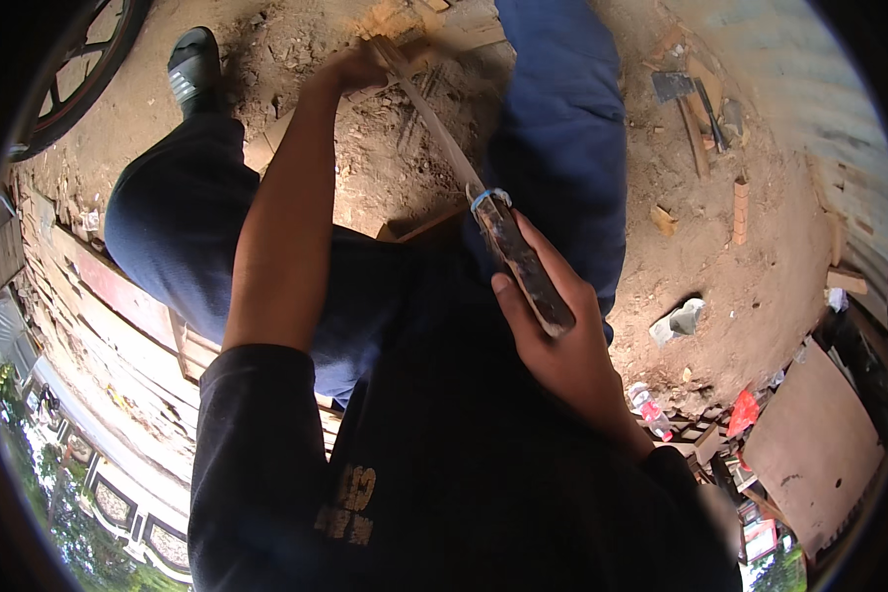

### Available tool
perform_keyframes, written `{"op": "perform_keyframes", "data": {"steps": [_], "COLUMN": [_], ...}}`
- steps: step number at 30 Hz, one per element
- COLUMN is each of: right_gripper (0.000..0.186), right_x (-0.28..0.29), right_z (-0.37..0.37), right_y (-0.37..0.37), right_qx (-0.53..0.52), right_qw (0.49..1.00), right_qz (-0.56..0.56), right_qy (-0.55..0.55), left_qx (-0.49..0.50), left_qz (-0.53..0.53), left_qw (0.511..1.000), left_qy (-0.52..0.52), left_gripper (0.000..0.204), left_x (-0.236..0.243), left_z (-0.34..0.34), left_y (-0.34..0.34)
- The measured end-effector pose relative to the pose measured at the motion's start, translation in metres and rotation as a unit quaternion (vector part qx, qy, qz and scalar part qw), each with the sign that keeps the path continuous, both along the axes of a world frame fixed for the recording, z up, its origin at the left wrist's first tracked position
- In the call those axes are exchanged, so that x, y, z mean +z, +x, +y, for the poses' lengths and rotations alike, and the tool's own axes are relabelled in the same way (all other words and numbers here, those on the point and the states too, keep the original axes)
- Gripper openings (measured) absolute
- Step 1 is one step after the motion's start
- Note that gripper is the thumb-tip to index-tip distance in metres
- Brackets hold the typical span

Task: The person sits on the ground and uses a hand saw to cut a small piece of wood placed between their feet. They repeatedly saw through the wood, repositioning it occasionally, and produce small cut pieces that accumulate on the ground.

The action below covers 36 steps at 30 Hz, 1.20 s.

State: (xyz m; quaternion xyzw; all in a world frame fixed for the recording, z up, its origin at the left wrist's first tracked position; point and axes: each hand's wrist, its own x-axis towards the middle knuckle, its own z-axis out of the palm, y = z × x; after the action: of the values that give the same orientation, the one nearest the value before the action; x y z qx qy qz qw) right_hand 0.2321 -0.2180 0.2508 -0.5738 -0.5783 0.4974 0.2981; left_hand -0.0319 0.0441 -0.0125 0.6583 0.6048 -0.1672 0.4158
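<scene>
The long-bladed tool slanted across the middle of the scene, its blade running far and left between the person's legs. The right hand had its fingers clamped around the dark handle, the thumb along the left side. The left hand was at the far end, beside the blade's tip and by the pale wood there; blur hid whether its fingers were clamped on that wood or only pressed against it.

The worst risk seemed to be to the left hand: it was bare and so near the tip that a slip or a skewed stroke could have cut it. If its hold was loose, the wood could have rolled or shifted on the uneven ground and thrown the blade aside. The right leg stood just beside the blade, so a sideways jump to the right could have caught the trouser cloth. The handle looked worn, with a pale blue band at its far end; a weak joint there might have let the blade wobble.
</scene>
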Motion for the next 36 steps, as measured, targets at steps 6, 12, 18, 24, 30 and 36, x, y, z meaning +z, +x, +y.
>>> {"op": "perform_keyframes", "data": {"steps": [6, 12, 18, 24, 30, 36], "right_gripper": [0.053, 0.053, 0.053, 0.052, 0.049, 0.048], "right_x": [-0.013, -0.007, -0.002, -0.009, -0.013, -0.045], "right_z": [0.009, 0.017, -0.004, 0.03, 0.015, 0.049], "right_y": [-0.008, -0.019, -0.002, -0.027, -0.011, -0.03], "right_qx": [0.0, 0.013, 0.018, 0.021, 0.013, 0.018], "right_qw": [1.0, 0.998, 0.999, 0.994, 1.0, 0.998], "right_qz": [-0.004, -0.016, -0.04, -0.031, -0.02, -0.007], "right_qy": [-0.015, -0.056, -0.004, -0.107, -0.009, -0.06], "left_qx": [-0.003, 0.062, 0.031, 0.037, 0.041, 0.03], "left_qz": [0.062, 0.068, 0.099, 0.108, 0.106, 0.085], "left_qw": [0.996, 0.98, 0.993, 0.987, 0.988, 0.994], "left_qy": [0.065, 0.174, 0.064, 0.114, 0.1, 0.061], "left_gripper": [0.094, 0.082, 0.091, 0.089, 0.09, 0.093], "left_x": [0.008, 0.003, 0.036, 0.018, 0.032, 0.02], "left_z": [-0.005, -0.018, -0.015, -0.021, -0.016, -0.02], "left_y": [0.014, 0.011, 0.028, 0.023, 0.024, 0.02]}}
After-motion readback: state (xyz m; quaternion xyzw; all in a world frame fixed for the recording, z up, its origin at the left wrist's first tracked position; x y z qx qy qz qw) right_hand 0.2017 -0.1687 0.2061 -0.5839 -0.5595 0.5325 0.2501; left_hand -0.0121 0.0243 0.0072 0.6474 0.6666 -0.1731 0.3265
